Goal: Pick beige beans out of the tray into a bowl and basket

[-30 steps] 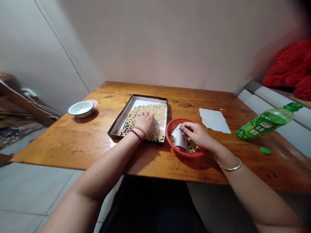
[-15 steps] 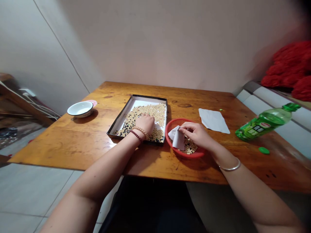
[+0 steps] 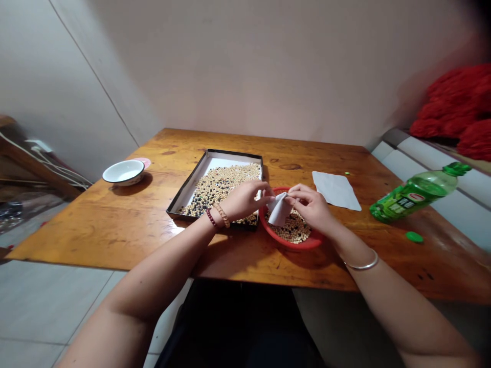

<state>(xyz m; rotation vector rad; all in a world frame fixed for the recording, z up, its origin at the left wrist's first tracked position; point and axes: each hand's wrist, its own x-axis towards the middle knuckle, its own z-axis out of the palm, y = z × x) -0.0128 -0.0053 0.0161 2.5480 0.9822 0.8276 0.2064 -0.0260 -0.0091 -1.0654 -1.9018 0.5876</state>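
Observation:
My right hand [image 3: 310,203] pinches a folded white cloth [image 3: 280,210] by its upper edge, over a red plastic basket [image 3: 313,242]. Pale and dark beans [image 3: 293,229] lie in that basket, beneath the cloth. My left hand [image 3: 247,198] is at the basket's left rim, its fingertips curled together close to the cloth; whatever they may pinch is too small to make out. Under the left wrist is a shallow black-edged box [image 3: 186,190] with a white inside, spread with pale beans mixed with black ones [image 3: 220,183].
A white enamel bowl [image 3: 123,173] stands at the table's left, beside a pink item [image 3: 144,162]. To the right lie a flat white sheet [image 3: 336,190], a tilted green drink bottle [image 3: 418,193] and a green cap [image 3: 415,237]. A wall rises behind the wooden table [image 3: 169,142].
My left hand has left the beans in the box and moved right, up to the cloth at the basket. My right hand still holds the cloth, whose shape has shifted slightly.

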